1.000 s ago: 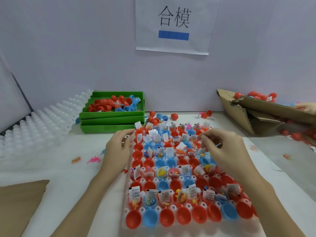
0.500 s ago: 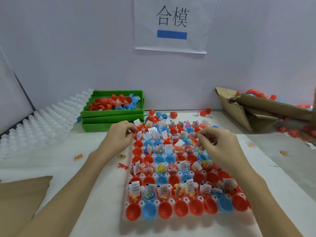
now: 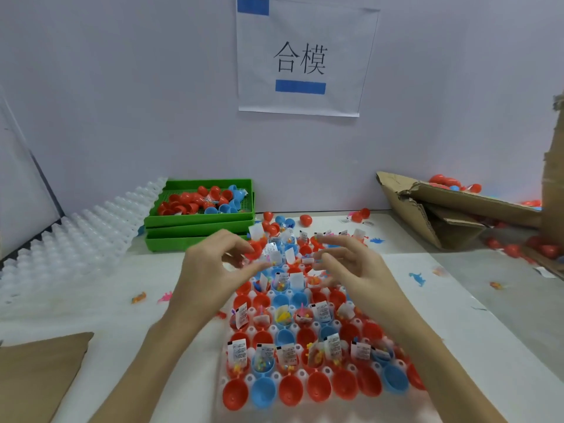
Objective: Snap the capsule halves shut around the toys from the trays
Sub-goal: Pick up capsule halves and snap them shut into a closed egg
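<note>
Since half a second before, both hands had lifted off the tray's far rows. The white tray (image 3: 276, 376) lay nearest, packed with red and blue capsule halves (image 3: 293, 390), many holding toys (image 3: 282, 315). Above it, the left hand (image 3: 210, 270) pinched a red capsule half (image 3: 255, 248); the right hand (image 3: 355, 270) hovered with loose fingers, apart. Beyond stood green trays (image 3: 198, 219).

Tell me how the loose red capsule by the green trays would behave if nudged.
The red capsule is rounded and glossy, so it would probably roll and may slip from fingers. It looks like thin hollow plastic, likely light. The green trays might stop it.
</note>
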`<state>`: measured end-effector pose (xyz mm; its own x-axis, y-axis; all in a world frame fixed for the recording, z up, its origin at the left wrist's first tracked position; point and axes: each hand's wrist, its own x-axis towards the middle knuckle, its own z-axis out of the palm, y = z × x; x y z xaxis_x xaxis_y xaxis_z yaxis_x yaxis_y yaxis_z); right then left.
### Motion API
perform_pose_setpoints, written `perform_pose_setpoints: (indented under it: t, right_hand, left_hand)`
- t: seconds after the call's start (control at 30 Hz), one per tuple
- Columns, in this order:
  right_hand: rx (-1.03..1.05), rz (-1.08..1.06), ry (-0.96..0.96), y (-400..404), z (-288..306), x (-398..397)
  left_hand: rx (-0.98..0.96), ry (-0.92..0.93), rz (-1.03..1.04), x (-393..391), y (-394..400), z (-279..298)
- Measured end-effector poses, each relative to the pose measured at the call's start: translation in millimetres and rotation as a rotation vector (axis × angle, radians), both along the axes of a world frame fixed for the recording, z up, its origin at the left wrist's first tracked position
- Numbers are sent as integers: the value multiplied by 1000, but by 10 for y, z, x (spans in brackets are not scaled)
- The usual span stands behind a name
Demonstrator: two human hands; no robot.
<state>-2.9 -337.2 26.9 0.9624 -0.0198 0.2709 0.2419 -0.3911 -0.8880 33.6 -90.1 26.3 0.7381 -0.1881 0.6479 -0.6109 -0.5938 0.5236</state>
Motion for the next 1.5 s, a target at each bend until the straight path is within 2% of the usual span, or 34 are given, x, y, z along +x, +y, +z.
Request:
perform_pose_setpoints:
  t: [0.2,0.3,0.37,0.47,0.57,0.7,1.0,1.13,1.3,1.37,1.5]
  right_hand:
    - [476,340,277,119,-64,-30]
    - [546,483,293,110,-48,-42]
    - [512,504,280,112,-27,-58]
    - [412,428,232,131,-2,-73]
    - [407,421,194,138,8,-75]
    - [357,392,114,155,-10,-70]
    - [330,233,-159,298,-104,-78]
    - [85,127,-351,355,-163,-88]
    - [-186,105,-478,399,-205,-105]
    - [-197,79,-477,377,-180,-98]
    - [-88,81,-451,332,-107,-118]
  left_hand:
    - [-53,-46,-189,-298,-163,-55]
    - [-58,-1,-270,-345,-178,-81]
    - [-112,67,-294,-360,-176,-106]
    - [-247,202,-319,-351,-157,-109]
    - [-374,329,-335,-348,-174,-113]
    - [-441,392,-344,-350,-231,-136]
    - [-495,255,-227,-395,-317,-120]
    - [-489,175,-212,-399,-307,-127]
    - [-318,25,-197,-393,-298,-132]
    - [-298,-1,-213,-393,-286,-137]
    - [-332,31,-264,-417,-286,-124]
